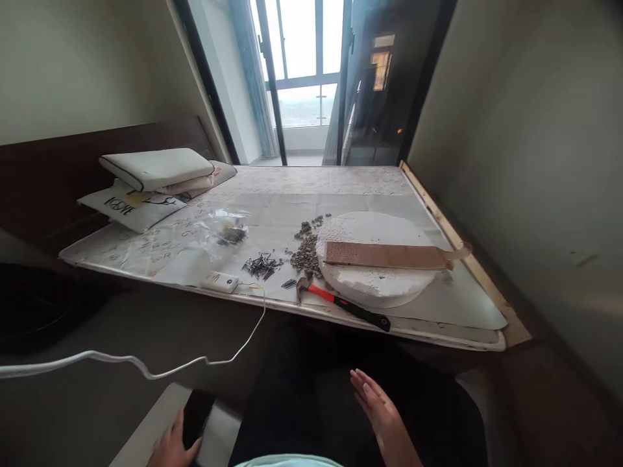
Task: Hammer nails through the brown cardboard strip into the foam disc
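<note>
At the lower left, my left hand [176, 444] grips a dark, flat object like a phone [197, 415], thumb on one side and fingers on the other. It is just above or on a white surface [146, 421]; I cannot tell which. My right hand [377, 405] hovers over my lap with fingers stretched out, holding nothing. Ahead on the bed, a claw hammer [341, 302] with a red and black handle lies near the edge. Behind it, a brown board with small holes [384, 255] rests across a round white slab [384, 285].
Dark nails [261, 264] lie in a loose pile beside grey stone chips [305, 253]. Left of them are a clear plastic bag [228, 230] and a white device [221, 281] with a white cable [195, 360] hanging off the bed. Pillows [160, 168] are stacked at the far left.
</note>
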`<action>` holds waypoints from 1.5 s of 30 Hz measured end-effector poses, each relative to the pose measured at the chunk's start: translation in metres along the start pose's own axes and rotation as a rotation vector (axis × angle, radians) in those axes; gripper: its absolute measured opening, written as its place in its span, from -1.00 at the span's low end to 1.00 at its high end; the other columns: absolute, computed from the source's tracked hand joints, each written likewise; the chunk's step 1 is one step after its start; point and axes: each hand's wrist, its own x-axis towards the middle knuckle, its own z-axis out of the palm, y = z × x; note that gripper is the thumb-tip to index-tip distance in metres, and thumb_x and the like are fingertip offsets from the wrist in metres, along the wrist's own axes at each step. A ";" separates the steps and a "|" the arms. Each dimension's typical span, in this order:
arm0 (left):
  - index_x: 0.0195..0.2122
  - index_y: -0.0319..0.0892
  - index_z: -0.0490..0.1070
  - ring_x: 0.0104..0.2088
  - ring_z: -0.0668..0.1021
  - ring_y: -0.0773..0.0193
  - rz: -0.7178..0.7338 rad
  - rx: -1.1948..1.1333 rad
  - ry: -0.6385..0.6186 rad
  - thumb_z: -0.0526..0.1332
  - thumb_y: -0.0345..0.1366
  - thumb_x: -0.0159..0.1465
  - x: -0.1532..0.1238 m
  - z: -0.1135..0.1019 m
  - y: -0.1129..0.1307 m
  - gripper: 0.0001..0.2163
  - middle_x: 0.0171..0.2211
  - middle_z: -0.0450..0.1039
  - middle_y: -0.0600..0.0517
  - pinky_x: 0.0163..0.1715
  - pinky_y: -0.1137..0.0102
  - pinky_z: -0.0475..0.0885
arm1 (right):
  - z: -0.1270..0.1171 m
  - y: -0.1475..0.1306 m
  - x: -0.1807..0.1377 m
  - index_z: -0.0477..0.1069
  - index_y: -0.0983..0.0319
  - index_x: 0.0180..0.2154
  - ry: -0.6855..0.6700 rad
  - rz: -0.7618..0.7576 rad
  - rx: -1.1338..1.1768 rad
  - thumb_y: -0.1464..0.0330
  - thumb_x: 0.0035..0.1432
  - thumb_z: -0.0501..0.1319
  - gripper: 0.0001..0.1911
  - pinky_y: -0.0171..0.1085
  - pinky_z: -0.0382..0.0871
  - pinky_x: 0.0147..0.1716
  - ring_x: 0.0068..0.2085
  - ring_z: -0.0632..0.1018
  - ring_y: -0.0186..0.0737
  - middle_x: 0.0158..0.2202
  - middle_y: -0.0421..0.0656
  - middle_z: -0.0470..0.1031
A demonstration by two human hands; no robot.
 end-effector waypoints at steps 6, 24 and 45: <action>0.16 -0.29 0.11 0.01 0.42 -0.09 -0.035 0.069 -0.036 0.03 -0.10 0.11 -0.010 0.002 0.008 -0.40 0.08 0.30 -0.26 -0.04 0.13 0.28 | -0.008 0.000 -0.013 0.48 0.19 -0.11 0.002 0.033 -0.006 0.07 -0.06 0.30 -0.51 0.00 0.15 0.16 0.15 0.34 0.03 0.03 -0.05 0.46; 0.20 -0.41 -0.04 -0.05 0.43 -0.15 -0.012 0.048 -0.001 0.09 -0.15 0.15 -0.027 -0.001 0.017 -0.34 0.00 0.31 -0.33 -0.08 0.14 0.31 | -0.014 0.000 -0.017 0.45 0.15 -0.06 -0.002 0.049 -0.062 0.09 0.01 0.25 -0.54 -0.02 0.13 0.17 0.15 0.33 0.00 0.06 -0.09 0.42; -0.13 -0.18 0.44 -0.08 0.45 0.18 0.783 -0.397 0.161 0.05 -0.42 0.17 0.102 -0.097 0.319 -0.72 -0.11 0.40 -0.10 -0.01 0.30 0.33 | 0.017 -0.023 0.002 0.46 0.26 -0.06 -0.014 -0.009 -0.151 -0.01 -0.14 0.30 -0.34 0.01 0.33 -0.02 -0.01 0.48 0.13 -0.05 0.06 0.48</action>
